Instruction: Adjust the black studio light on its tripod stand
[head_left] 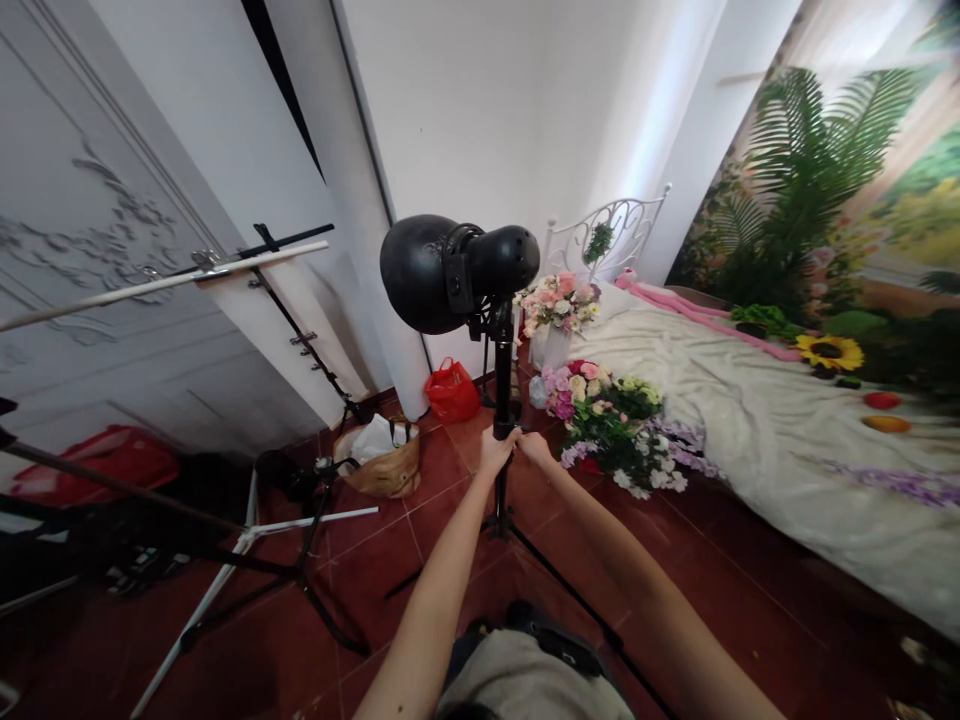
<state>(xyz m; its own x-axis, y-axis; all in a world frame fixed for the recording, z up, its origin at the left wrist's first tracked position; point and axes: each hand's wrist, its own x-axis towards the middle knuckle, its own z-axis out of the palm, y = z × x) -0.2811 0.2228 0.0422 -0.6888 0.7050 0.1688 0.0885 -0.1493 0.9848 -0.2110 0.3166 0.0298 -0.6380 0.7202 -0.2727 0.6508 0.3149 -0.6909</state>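
Both hands close on the pole of the light stand (503,400), the left hand (495,452) touching the right hand (534,447), mid-room on red floor tiles (420,560). With the black lamp (450,270) up top it looks top-heavy but rigid; the pole seems the safest grip. Flowers (615,420) and a bed (787,430) sit rightward.

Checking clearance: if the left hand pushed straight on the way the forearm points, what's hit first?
The left hand is already on the light stand pole. Past it, probably the red plastic bag by the wall; depth is unclear.
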